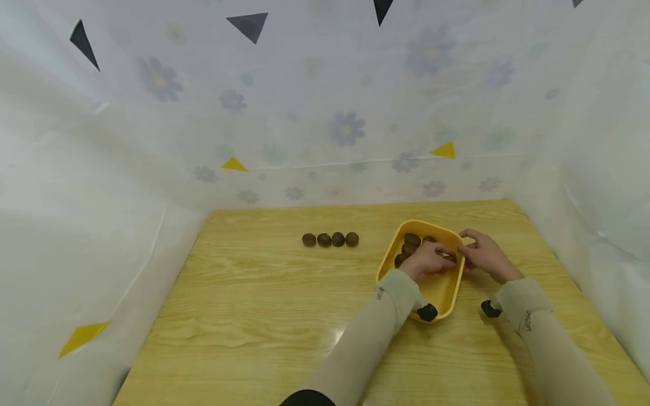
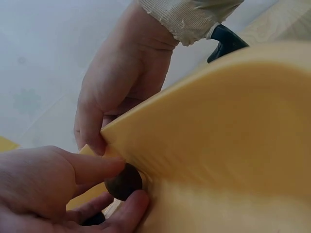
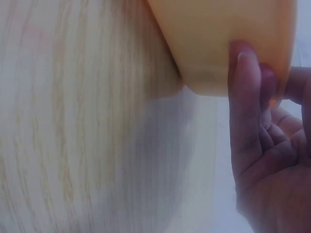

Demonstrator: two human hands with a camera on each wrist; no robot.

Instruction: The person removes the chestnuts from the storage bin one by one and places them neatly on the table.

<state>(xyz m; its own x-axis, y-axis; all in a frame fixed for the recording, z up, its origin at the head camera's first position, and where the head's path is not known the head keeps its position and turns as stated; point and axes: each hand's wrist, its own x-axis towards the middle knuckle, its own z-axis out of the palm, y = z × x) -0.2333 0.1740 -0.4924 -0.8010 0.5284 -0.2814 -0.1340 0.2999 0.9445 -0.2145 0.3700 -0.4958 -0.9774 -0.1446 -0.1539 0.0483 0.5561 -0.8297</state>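
Observation:
A yellow plastic bin [image 1: 440, 290] stands on the right part of the table, with several dark brown chestnuts [image 1: 412, 239] inside. My left hand [image 1: 427, 259] reaches into it. In the left wrist view the thumb and fingers pinch one chestnut [image 2: 124, 182] close to the bin's inner wall. At the bin's right side my right hand [image 1: 484, 256] pinches the rim. The right wrist view has its fingers [image 3: 244, 92] pressed on the outer wall [image 3: 209, 43] of the bin. Part of the bin's contents lies hidden under my left hand.
A straight row of several chestnuts [image 1: 338, 239] lies on the wooden table [image 1: 244, 304], left of the bin. A pale flowered sheet [image 1: 315, 101] rises behind the table, and plain white sheeting [image 1: 604, 186] hangs along the sides.

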